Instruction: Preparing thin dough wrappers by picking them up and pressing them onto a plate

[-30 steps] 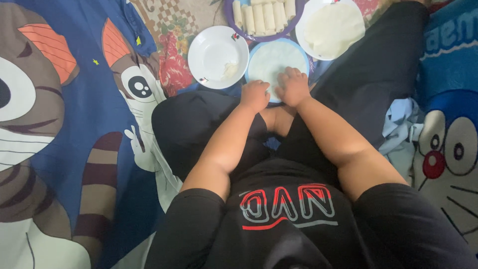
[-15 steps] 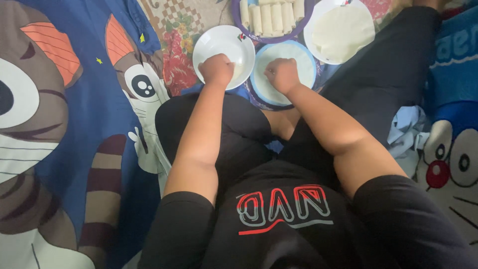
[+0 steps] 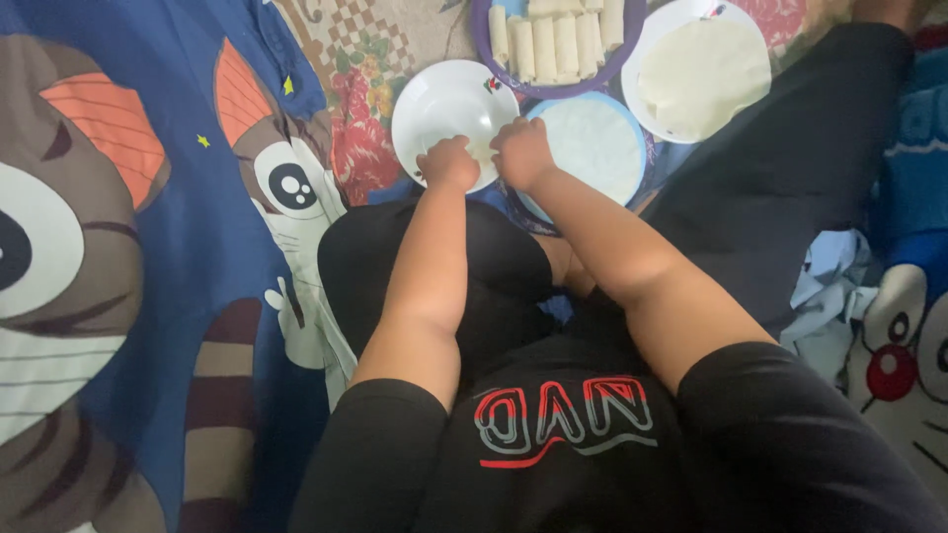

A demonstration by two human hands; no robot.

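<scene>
Both hands' fingers (image 3: 464,150) meet inside white bowl (image 3: 439,99) near its rim.

We've got a white bowl (image 3: 449,104), a blue-rimmed plate (image 3: 592,148), a purple tray (image 3: 558,84) of pale rolls (image 3: 553,39), plus a blue cartoon-cat blanket (image 3: 148,247).

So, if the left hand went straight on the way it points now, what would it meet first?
The left hand rests at the near edge of the white bowl and points away from the body. Going on, it would probably cross the bowl's inside and meet its far rim first; beyond lies patterned cloth. Depth is hard to judge.
</scene>
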